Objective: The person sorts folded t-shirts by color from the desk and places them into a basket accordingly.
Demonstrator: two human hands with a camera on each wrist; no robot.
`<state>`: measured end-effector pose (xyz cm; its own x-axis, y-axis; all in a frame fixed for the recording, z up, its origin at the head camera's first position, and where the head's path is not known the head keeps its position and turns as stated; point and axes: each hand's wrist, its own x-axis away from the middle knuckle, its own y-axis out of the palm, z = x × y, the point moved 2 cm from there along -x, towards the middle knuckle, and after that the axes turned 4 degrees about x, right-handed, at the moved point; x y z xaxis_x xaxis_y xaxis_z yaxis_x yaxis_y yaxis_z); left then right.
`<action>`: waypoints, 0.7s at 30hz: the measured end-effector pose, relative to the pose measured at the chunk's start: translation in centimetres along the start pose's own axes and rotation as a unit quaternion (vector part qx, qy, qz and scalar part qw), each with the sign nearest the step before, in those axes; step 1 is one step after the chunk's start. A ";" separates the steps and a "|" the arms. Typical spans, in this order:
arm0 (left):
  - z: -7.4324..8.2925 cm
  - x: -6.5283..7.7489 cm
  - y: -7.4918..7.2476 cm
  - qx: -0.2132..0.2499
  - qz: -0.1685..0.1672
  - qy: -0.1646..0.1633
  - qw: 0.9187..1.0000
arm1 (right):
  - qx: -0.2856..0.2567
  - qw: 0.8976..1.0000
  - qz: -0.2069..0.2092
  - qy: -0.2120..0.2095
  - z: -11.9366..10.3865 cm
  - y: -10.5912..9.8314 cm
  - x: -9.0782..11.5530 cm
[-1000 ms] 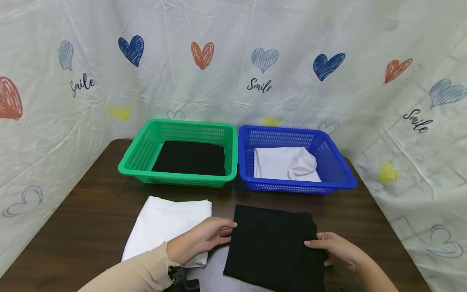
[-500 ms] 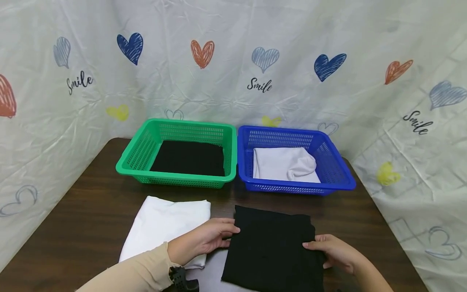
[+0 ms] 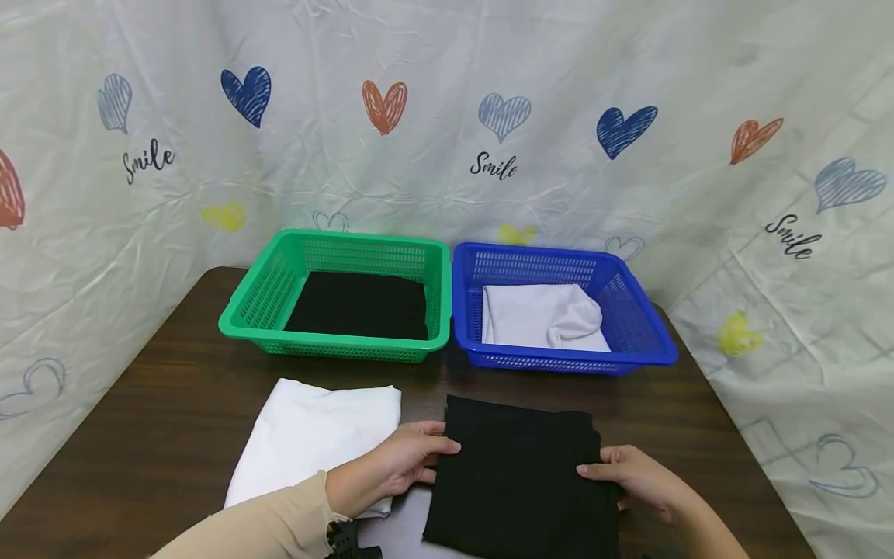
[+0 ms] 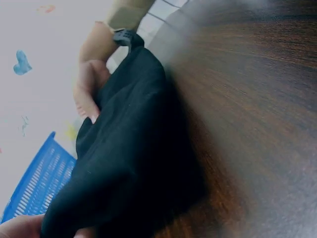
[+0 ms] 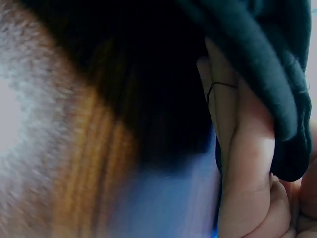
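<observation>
Over the desk in the head view, the black cloth at five o'clock runs partly out of frame; the white cloth at seven lies partly behind the left sleeve. The left hand and right hand pinch the black cloth's nine- and three-o'clock edges, some fingers hidden underneath.

White backdrop, printed hearts, "Smile" lettering, behind dark wooden table.

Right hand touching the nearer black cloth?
Touching. In the head view, the right hand pinches the nearer black cloth at its right edge, thumb on top.
</observation>
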<state>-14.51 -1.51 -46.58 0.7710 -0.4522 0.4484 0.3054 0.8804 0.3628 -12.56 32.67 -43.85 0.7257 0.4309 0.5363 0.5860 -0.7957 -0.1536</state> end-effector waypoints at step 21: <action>3.7 4.1 -1.8 -0.013 0.044 0.026 0.999 | 0.075 0.996 -0.012 -0.056 -6.2 1.3 1.9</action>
<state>-13.94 -5.51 -42.42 0.8229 -0.3661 0.4345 0.2493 0.9198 0.3029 -12.68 29.86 -37.86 0.7412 0.5004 0.4474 0.6452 -0.7150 -0.2691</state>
